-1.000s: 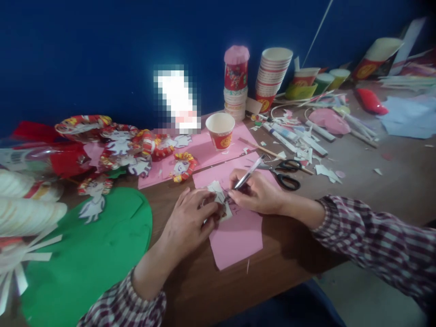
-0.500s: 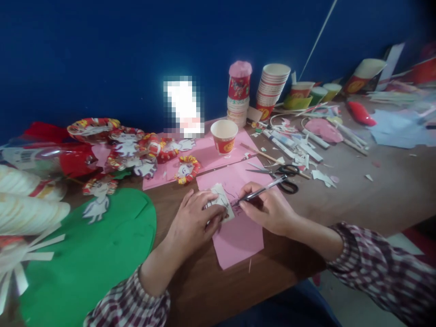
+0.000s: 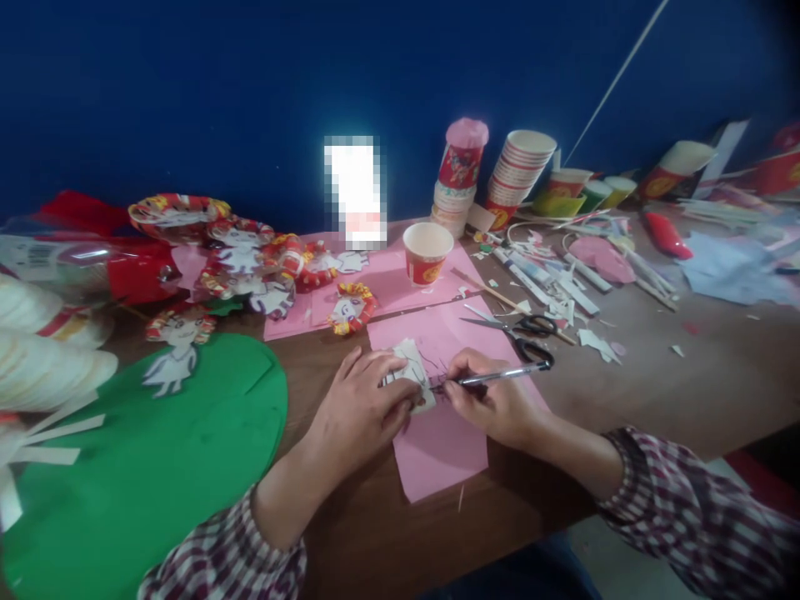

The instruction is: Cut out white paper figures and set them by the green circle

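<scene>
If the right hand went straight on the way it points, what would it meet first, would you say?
Probably the white paper under the left hand; whether the right hand touches it is unclear.

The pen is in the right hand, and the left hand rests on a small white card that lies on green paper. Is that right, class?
Not quite: the head view shows the small white card lying on pink paper, not green. The pen is in the right hand, and the left hand rests on the card.

Green sheet (image 3: 156, 467), stacked paper cups (image 3: 520, 171)
</scene>
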Demonstrator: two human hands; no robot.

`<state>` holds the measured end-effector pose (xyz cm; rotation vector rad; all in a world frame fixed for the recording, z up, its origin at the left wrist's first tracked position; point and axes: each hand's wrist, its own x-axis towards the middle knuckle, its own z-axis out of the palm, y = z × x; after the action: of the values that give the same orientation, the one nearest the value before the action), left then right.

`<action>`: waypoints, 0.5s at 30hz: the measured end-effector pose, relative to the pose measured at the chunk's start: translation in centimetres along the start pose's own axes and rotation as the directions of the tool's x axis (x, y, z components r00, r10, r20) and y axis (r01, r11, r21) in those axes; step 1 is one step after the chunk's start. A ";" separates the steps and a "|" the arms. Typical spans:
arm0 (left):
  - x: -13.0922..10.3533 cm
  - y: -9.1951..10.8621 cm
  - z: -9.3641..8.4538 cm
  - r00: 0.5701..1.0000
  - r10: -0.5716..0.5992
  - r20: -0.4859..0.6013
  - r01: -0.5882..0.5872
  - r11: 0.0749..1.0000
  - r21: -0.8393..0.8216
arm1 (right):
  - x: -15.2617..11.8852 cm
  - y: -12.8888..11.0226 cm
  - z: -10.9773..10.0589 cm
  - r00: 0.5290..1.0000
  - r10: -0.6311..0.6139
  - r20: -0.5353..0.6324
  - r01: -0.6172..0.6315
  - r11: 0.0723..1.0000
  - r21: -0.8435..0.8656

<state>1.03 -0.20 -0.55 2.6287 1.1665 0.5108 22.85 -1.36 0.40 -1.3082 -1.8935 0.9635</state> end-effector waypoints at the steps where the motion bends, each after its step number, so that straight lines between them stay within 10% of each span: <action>1: 0.0 0.0 0.0 1.000 -0.006 0.003 0.006 1.000 0.001 | 0.1 0.0 0.0 1.000 0.006 0.008 -0.006 1.000 0.015; 15: 0.0 -0.1 0.0 1.000 0.003 0.024 -0.003 1.000 0.011 | 0.2 0.6 0.2 1.000 -0.006 0.024 0.005 0.999 0.053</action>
<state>0.98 -0.13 -0.58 2.6389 1.1621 0.4740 22.87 -1.06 -0.19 -1.2655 -1.8766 1.0241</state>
